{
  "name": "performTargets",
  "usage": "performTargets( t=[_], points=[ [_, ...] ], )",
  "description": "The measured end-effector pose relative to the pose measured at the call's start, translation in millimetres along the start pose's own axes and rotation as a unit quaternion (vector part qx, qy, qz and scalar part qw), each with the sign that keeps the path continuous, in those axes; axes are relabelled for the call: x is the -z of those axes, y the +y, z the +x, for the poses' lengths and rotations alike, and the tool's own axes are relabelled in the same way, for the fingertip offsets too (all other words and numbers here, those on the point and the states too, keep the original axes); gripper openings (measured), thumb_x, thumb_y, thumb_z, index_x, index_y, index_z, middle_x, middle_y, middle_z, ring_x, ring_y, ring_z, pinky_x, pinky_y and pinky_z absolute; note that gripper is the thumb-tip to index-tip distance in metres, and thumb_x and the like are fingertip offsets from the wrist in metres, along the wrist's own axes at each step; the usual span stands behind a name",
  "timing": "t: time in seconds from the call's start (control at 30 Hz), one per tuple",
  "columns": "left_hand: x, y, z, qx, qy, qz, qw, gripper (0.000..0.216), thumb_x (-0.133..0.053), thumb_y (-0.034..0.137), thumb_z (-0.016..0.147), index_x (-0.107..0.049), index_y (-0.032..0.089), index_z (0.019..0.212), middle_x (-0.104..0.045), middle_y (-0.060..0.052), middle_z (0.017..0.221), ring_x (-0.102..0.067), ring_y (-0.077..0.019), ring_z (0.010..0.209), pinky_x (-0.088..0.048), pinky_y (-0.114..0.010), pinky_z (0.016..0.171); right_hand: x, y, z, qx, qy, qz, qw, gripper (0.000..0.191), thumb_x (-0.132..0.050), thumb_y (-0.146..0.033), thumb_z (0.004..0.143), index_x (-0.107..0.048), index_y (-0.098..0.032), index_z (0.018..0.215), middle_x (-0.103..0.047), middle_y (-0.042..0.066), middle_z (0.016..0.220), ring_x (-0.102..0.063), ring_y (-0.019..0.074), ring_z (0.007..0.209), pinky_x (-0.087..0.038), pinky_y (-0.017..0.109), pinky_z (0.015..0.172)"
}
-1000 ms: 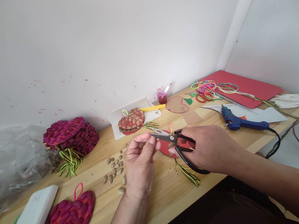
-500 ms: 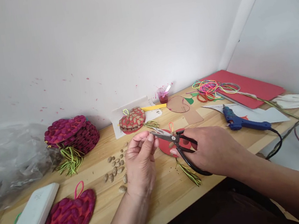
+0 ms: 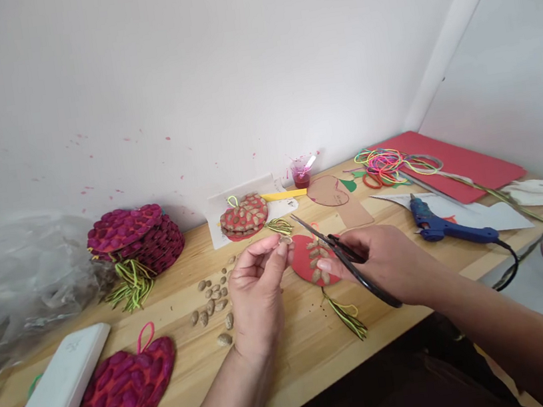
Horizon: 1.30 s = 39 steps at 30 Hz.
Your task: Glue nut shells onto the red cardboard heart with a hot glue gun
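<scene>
My left hand (image 3: 257, 285) is raised over the wooden table (image 3: 301, 341), its thumb and fingers pinched on a small seed (image 3: 285, 240). My right hand (image 3: 385, 261) grips black scissors (image 3: 334, 250), whose closed blades point up and to the left, clear of the seed. Between both hands lies a red heart-shaped piece (image 3: 310, 260) partly covered with seeds, with a green-yellow tassel (image 3: 348, 315) below it. Loose seeds (image 3: 212, 306) are scattered left of my left hand.
A stack of magenta seed hearts (image 3: 137, 236) stands at the back left, another heart (image 3: 123, 391) and a white box (image 3: 47, 403) lie at the front left. A blue glue gun (image 3: 449, 227), coloured cords (image 3: 384, 164), red sheet (image 3: 452, 161) and small pink cup (image 3: 300, 174) are to the right.
The scissors have drawn back from the seed in my left hand and tilted upward with blades shut. My right hand moved right, uncovering the red heart. The view shifted slightly.
</scene>
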<state>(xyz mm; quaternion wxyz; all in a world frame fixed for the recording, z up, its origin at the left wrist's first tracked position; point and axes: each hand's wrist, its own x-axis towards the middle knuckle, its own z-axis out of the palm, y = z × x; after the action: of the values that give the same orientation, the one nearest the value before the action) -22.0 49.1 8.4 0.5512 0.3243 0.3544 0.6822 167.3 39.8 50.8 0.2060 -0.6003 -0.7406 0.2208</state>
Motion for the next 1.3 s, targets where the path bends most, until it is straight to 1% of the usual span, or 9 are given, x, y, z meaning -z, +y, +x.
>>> performTargets(
  t=[0.1,0.23,0.33,0.43,0.57,0.73,0.87,1.1,1.3],
  points=[
    [2.1,-1.9,-2.0,-0.031,-0.016,0.026,0.999,0.020,-0.085,0.023,0.077,-0.077,0.020,0.095,-0.079,-0.002,0.090,-0.074,-0.0116,0.083,-0.059,-0.022,0.081,-2.6,2.7,1.0,0.010,-0.022,0.032,0.999,0.039,-0.058,-0.055,0.090,-0.064,-0.021,0.070,-0.063,-0.002,0.062,-0.053,0.0149,0.056,-0.033,0.027,0.051],
    [3.0,-3.8,-2.3,-0.038,-0.013,0.030,0.999,0.019,-0.085,0.023,0.078,-0.076,0.019,0.094,-0.079,-0.003,0.090,-0.075,-0.0133,0.085,-0.059,-0.024,0.084,-7.0,-1.5,-0.8,0.003,-0.012,0.031,0.999,0.038,-0.062,-0.055,0.086,-0.062,-0.022,0.069,-0.061,-0.002,0.060,-0.051,0.0143,0.054,-0.034,0.027,0.051],
    [3.2,-4.7,-1.5,-0.039,-0.007,0.028,0.999,0.020,-0.086,0.023,0.077,-0.076,0.020,0.094,-0.079,-0.003,0.092,-0.075,-0.0139,0.086,-0.059,-0.026,0.085,-8.5,-6.8,-2.5,-0.012,0.003,0.014,1.000,0.039,-0.067,-0.056,0.082,-0.058,-0.022,0.065,-0.057,-0.004,0.056,-0.048,0.0131,0.052,-0.033,0.026,0.049],
    [3.4,-5.2,-1.2,-0.040,-0.008,0.025,0.999,0.020,-0.086,0.023,0.076,-0.076,0.020,0.094,-0.079,-0.003,0.093,-0.074,-0.0133,0.087,-0.058,-0.026,0.086,-9.8,-11.5,-3.9,-0.008,0.012,-0.014,1.000,0.041,-0.068,-0.056,0.080,-0.054,-0.022,0.063,-0.056,-0.004,0.055,-0.045,0.0122,0.050,-0.030,0.026,0.049],
    [2.6,-4.1,-1.8,-0.041,-0.006,0.027,0.999,0.020,-0.085,0.023,0.077,-0.075,0.019,0.094,-0.077,-0.003,0.093,-0.071,-0.0117,0.086,-0.057,-0.024,0.086,-12.1,-14.5,-4.9,-0.001,0.030,-0.049,0.998,0.042,-0.065,-0.058,0.083,-0.050,-0.023,0.065,-0.057,-0.003,0.057,-0.044,0.0128,0.051,-0.028,0.027,0.050],
    [1.0,-2.2,-3.1,-0.051,0.001,0.029,0.998,0.026,-0.085,0.020,0.077,-0.073,0.021,0.100,-0.072,0.000,0.093,-0.068,-0.0097,0.088,-0.056,-0.023,0.088,-13.6,-13.6,-4.8,0.011,0.047,-0.078,0.996,0.040,-0.061,-0.059,0.085,-0.053,-0.023,0.069,-0.060,-0.001,0.062,-0.048,0.0151,0.055,-0.029,0.029,0.055],
    [1.6,-2.9,-3.4,-0.048,-0.004,0.036,0.998,0.030,-0.084,0.019,0.077,-0.071,0.022,0.103,-0.070,0.000,0.094,-0.067,-0.0097,0.088,-0.056,-0.023,0.087,-13.4,-14.3,-5.3,0.006,0.048,-0.088,0.995,0.042,-0.060,-0.062,0.085,-0.053,-0.023,0.071,-0.062,-0.001,0.063,-0.049,0.0158,0.056,-0.028,0.028,0.055],
    [3.0,-4.9,-2.7,-0.064,-0.007,0.047,0.997,0.029,-0.085,0.016,0.076,-0.070,0.021,0.100,-0.070,0.000,0.093,-0.067,-0.0095,0.087,-0.056,-0.022,0.087,-12.4,-16.7,-4.0,-0.009,0.033,-0.099,0.995,0.042,-0.060,-0.062,0.086,-0.053,-0.023,0.071,-0.064,0.000,0.064,-0.051,0.0165,0.056,-0.027,0.028,0.055],
    [5.0,-7.7,-1.8,-0.073,-0.014,0.045,0.996,0.028,-0.086,0.017,0.075,-0.069,0.021,0.098,-0.071,0.001,0.091,-0.067,-0.0084,0.086,-0.057,-0.020,0.086,-12.5,-14.2,-3.6,-0.006,0.036,-0.106,0.994,0.047,-0.059,-0.067,0.085,-0.051,-0.023,0.069,-0.062,0.000,0.061,-0.048,0.0158,0.054,-0.025,0.029,0.055]
  ],
)
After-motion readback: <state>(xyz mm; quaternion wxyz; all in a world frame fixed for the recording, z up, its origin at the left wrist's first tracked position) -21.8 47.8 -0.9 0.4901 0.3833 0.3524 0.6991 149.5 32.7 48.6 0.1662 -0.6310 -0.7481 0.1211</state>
